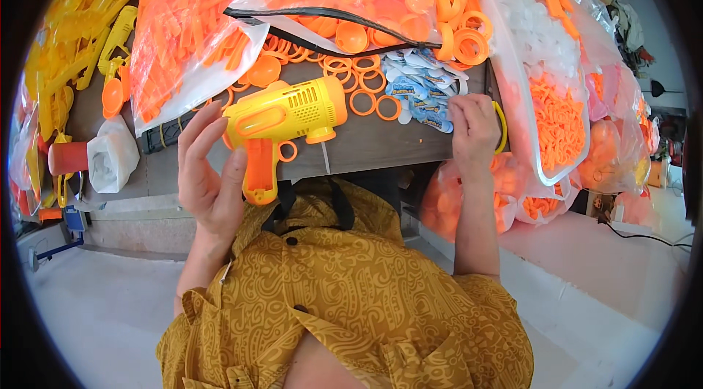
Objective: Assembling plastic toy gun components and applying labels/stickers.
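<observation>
Toy assembly workshop, bagged orange parts (190,30), workbench (381,144)

- You're in bright, even daylight; colours are saturated, w/ no hard shadows on the dark wooden tabletop (381,144).
- Glare streaks the clear plastic bags of orange parts (190,30); the pale floor (110,308) is nearly blown out.
- Fisheye bends edges twd the rim, w/ black vignette at the corners.
- Centre is sharp; rim detail goes soft and smeared.

toy gun (282,122) — yellow, orange grip | rings (366,92) — orange | stickers (421,92) blue-white
</observation>
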{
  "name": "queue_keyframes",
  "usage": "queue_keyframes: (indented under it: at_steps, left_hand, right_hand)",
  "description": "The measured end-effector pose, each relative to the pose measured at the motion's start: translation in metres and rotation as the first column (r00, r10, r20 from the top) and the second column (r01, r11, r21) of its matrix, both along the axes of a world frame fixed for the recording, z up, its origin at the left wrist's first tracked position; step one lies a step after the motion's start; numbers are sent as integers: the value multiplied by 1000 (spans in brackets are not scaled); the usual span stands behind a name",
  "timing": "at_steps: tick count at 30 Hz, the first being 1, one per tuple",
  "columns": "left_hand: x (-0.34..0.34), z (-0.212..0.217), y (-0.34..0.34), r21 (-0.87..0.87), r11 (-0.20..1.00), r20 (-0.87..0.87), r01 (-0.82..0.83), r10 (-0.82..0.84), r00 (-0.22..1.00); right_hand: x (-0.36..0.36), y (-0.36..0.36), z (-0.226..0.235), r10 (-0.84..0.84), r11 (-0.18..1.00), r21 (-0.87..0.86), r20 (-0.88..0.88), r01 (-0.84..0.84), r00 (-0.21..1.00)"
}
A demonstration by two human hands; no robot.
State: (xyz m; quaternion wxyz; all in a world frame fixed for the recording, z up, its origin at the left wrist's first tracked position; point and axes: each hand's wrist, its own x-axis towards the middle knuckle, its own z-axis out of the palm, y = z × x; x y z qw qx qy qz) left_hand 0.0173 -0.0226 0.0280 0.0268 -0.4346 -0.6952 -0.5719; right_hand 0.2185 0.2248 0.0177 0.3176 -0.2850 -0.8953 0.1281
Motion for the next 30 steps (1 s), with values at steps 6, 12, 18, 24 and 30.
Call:
queue_keyframes:
  at_steps: [6, 12, 18, 24, 30]
  left_hand:
    - [4, 13, 3, 0, 1000, -80, 13, -13, 997]
    - [9, 31, 28, -75, 981, 43, 178, -175, 984]
    - [17, 36, 45, 244, 944, 705, 223, -330, 627]
    - [12, 39, 26, -31, 950, 694, 310, -203, 690]
    - [20, 30, 9, 35, 958, 773, 285, -207, 600]
  right_hand:
    - [-17, 1, 15, -120, 932, -363, -274, 13, 954]
    - [-59, -28, 53, -97, 281, -898, -377, -338, 921]
    - [-83, -64, 67, 214, 297, -873, -332, -385, 918]
    - [-80, -87, 61, 478, 619, -616, -197, -487, 856]
    - [-77, -98, 36, 710, 684, -31, -206, -729, 674]
